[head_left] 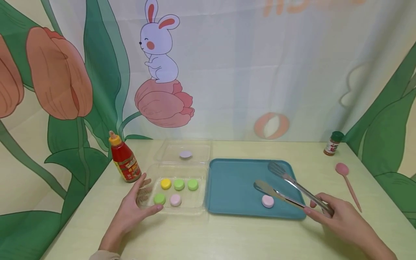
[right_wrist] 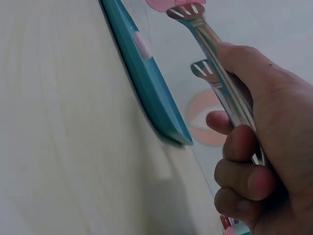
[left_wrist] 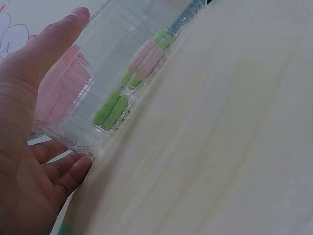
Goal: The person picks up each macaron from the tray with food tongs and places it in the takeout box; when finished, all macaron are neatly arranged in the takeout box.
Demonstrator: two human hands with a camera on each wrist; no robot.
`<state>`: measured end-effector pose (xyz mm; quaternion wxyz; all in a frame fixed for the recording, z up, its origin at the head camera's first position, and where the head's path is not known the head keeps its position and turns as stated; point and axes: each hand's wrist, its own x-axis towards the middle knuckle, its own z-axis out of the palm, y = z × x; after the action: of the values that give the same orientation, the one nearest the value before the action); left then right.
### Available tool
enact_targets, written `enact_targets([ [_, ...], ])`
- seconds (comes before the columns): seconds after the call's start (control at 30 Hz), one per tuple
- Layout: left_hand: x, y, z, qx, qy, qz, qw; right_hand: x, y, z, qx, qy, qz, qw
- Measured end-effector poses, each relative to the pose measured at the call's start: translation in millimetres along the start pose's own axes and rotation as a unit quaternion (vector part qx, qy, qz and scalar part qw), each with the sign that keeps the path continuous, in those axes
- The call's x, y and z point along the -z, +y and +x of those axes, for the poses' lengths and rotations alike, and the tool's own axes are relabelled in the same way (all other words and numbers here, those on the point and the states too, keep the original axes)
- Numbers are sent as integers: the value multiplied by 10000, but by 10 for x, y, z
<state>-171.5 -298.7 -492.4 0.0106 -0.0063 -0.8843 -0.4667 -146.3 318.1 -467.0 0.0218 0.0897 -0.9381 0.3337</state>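
Observation:
My left hand [head_left: 131, 207] lies at the left end of a clear plastic box [head_left: 196, 204], thumb along the front and fingers spread beside its left wall. The fingertips [left_wrist: 80, 169] are near the box's corner. Inside sit several macarons: a yellow one [head_left: 165, 183], green ones [head_left: 179, 184] and a pink one [head_left: 175, 200]. My right hand [head_left: 341, 216] grips metal tongs [head_left: 303, 189] by the handle end. Their tips stand apart above a blue tray [head_left: 234, 187], with nothing between them. Another pink macaron [head_left: 268, 201] lies on the tray near its front edge, close to the lower tong arm.
The box's clear lid [head_left: 169, 153] lies folded back behind it, with a pale oval spot [head_left: 185, 154]. A red sauce bottle [head_left: 126, 160] stands behind my left hand. On the far right are a spice jar [head_left: 333, 143] and a pink spoon [head_left: 347, 182]. A printed curtain [head_left: 227, 72] hangs behind.

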Motion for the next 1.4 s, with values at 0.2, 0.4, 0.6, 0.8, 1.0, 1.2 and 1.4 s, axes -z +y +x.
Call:
enact_targets([
  [0.2, -1, -13, 3, 0, 10, -25, 10000, 14, 127, -72, 54, -384, -38, 9992],
  [0.4, -14, -23, 2, -63, 31, -93, 9999, 22, 183, -83, 296, -508, -157, 9981],
  [0.6, -14, -22, -6, -87, 25, -68, 9999, 50, 222, -94, 156, -772, -333, 9963],
  [0.8, -8, -18, 4, -60, 44, -95, 9999, 59, 264, -91, 392, -661, -295, 9966],
  [1.0, -6, -5, -2, -9, 15, -27, 10000, 63, 280, -79, 155, -952, -244, 9950],
  [1.2, -7, -11, -2, -44, 19, -35, 10000, 57, 277, -73, 57, -1135, -256, 9932],
  [1.4, -1, -12, -10, -19, 24, -1, 10000, 31, 259, -76, 113, -1104, -282, 9934],
])
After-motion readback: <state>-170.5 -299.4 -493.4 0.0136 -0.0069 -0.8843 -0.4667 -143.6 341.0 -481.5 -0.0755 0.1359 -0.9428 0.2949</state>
